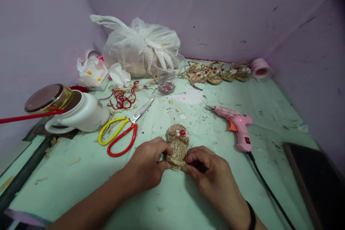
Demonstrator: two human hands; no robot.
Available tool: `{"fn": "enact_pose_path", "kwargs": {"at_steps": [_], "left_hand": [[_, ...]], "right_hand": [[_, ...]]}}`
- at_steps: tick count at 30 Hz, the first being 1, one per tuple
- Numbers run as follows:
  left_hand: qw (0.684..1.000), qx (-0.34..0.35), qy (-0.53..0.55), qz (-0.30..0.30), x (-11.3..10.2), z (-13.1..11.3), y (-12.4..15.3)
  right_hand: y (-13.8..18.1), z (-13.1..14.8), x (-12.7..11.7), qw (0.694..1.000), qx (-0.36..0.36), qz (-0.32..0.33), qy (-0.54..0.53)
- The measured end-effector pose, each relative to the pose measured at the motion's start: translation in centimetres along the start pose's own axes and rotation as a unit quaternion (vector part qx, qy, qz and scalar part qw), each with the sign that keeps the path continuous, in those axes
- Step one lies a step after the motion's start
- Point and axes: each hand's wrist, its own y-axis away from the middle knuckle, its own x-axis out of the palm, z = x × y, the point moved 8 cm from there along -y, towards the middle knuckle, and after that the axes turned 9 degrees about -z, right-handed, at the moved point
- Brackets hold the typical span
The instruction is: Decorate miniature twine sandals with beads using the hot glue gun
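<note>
The jute slipper (177, 146) lies flat between both hands, long axis running away from the person, beaded toe farthest from the fingers. The left hand (147, 167) pinches its heel edge with narrow fingers; the right hand (208, 170) pinches the opposite edge likewise.

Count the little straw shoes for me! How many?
About 5: one between the left hand and right hand, roughly four in a row by the back wall. They overlap, so some may hide.

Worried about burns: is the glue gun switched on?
On, apparently: the pink glue gun shows a small red light near its handle, and its black cord is attached.
</note>
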Motion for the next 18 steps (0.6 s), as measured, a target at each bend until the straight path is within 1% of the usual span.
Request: {"fn": "enact_pose_path", "kwargs": {"at_steps": [4,5,7,10,12,14,18], "left_hand": [[0.999,-0.009,0.028,0.020,-0.2,0.0,-0.2],[0.999,-0.011,0.042,0.026,-0.2,0.1,-0.2],[0.998,-0.007,0.059,0.024,-0.3,0.0,-0.3],[0.998,0.019,0.061,-0.008,-0.6,-0.2,-0.4],[0.998,0.030,0.061,-0.019,-0.7,-0.4,-0.4],[0.998,0.009,0.063,-0.018,-0.7,-0.2,-0.4],[0.991,-0.087,0.101,0.016,-0.5,1.1,-0.4]], "right_hand": [[0.0,-1.2,0.2,0.995,0.069,0.026,-0.059],[0.0,-1.2,0.1,0.995,0.067,0.023,-0.067],[-0.2,-0.8,-0.1,0.998,0.033,0.007,-0.057],[-0.2,0.0,-0.2,0.999,-0.011,-0.013,-0.040],[-0.2,0.0,-0.2,0.999,-0.010,-0.017,-0.038],[-0.2,-0.5,-0.2,0.999,0.015,-0.011,-0.040],[-0.2,-2.0,-0.1,0.994,0.083,0.021,-0.061]]}}
